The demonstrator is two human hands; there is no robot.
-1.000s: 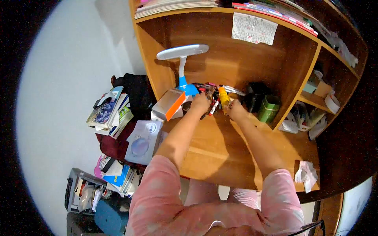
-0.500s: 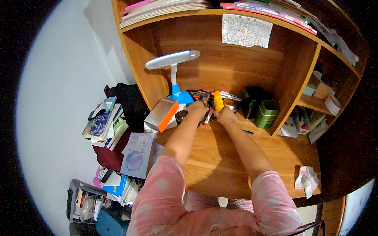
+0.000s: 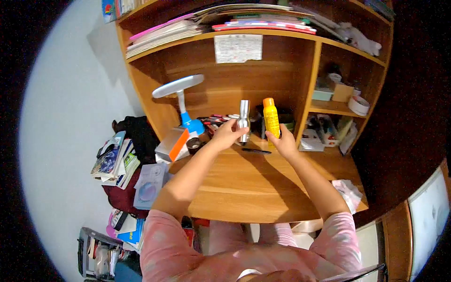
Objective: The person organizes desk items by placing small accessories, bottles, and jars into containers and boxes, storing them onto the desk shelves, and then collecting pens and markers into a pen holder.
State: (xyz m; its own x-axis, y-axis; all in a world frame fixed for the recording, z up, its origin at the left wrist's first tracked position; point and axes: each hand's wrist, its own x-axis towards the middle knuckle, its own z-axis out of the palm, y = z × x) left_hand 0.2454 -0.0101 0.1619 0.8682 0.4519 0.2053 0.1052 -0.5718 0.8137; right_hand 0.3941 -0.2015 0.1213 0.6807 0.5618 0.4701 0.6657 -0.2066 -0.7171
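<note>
My left hand is closed around a shiny silver bottle, upright with its narrower top above my fingers. In my right hand is a yellow bottle with an orange cap, tilted slightly left and held near its lower end. Both bottles are above the back part of the wooden desk, a short gap apart. A dark pen lies on the desk between and below my hands. Several pens and markers are heaped behind my left hand.
A blue and white desk lamp stands at the back left, beside a grey and orange box and a dark roll of tape. Crumpled tissue lies at the right edge. Stacked books and a white box are left of the desk.
Both hands have lifted away from the pen heap and moved apart, each bringing its bottle up. The silver bottle now shows clearly. The head view has shifted.
</note>
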